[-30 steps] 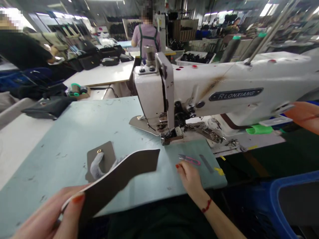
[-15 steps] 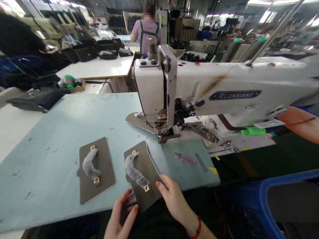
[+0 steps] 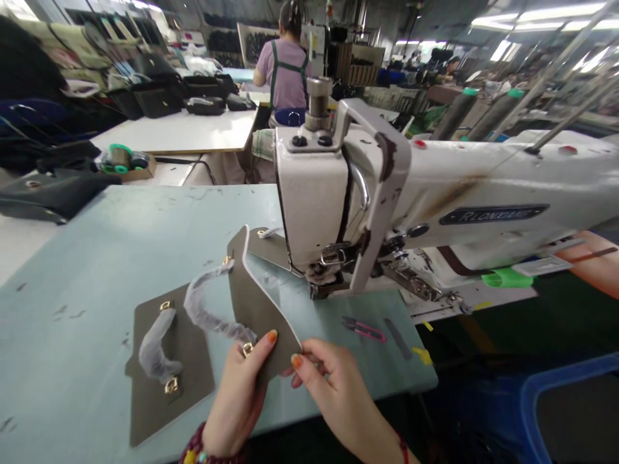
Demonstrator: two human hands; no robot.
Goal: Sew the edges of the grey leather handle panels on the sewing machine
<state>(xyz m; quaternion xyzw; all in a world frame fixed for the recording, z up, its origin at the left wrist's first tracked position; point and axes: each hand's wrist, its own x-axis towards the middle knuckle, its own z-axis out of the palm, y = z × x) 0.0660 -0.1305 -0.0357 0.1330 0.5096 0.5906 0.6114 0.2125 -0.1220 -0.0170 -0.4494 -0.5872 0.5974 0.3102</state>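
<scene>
A grey-brown bag flap (image 3: 256, 296), with a plastic-wrapped handle (image 3: 206, 309) on gold buckles, is raised and tilted off the table between my hands. My left hand (image 3: 242, 386) grips its near end, thumb on top beside the lower buckle. At the near right corner, my right hand (image 3: 333, 393) pinches the pale edge between thumb and fingers. A second bag flap (image 3: 188, 361) with a wrapped handle lies flat to the left. Another bag flap (image 3: 271, 248) lies behind, partly hidden by the sewing machine head (image 3: 314, 193).
Pink-handled thread snips (image 3: 363, 328) and a thin grey strip (image 3: 398, 338) lie on the pale green tabletop (image 3: 97, 258). A blue crate (image 3: 527, 399) stands at lower right. Black bags (image 3: 164, 96) sit on a table behind, near a person in a purple shirt (image 3: 285, 71).
The held flap has been lifted and tilted up, its handle now bowing outward. My left hand has moved from beside its near edge to a grip on it. The view has shifted slightly.
</scene>
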